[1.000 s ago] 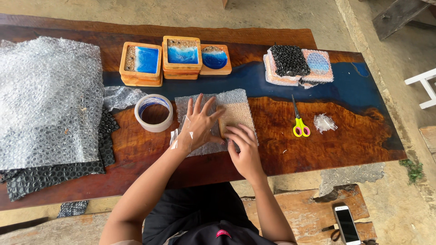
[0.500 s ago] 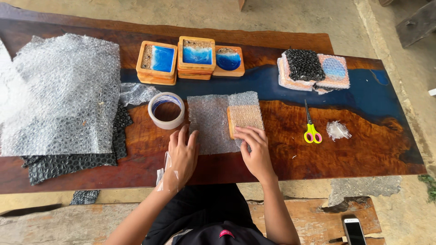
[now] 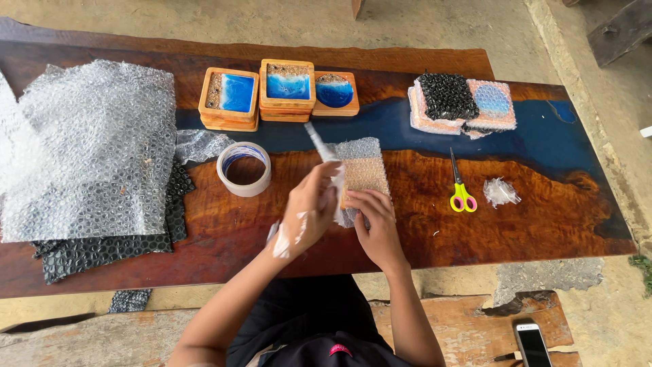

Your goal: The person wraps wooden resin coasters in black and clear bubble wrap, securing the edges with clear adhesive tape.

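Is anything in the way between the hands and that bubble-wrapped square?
Nothing visible. The right hand already rests on the bubble-wrapped piece, and the left hand lifts a strip of clear tape right beside it.

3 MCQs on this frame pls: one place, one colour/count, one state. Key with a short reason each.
1. Where is the roll of tape?
A. Left of the bubble-wrapped piece under the hands
B. Right of the scissors
C. On the phone

2. What colour are the handles of the scissors?
A. Red
B. Yellow
C. Black

3. What is the left hand doing?
A. Lying flat on the table
B. Holding the scissors
C. Raised, gripping a strip of clear material

Key:
1 A: the tape roll sits on the table to the left of the wrapped piece, beside the bubble wrap sheets.
2 B: the handles show yellow, blades pointing away from the person.
3 C: the left hand is lifted with the strip running up from it, while the right hand rests on the wrapped piece.
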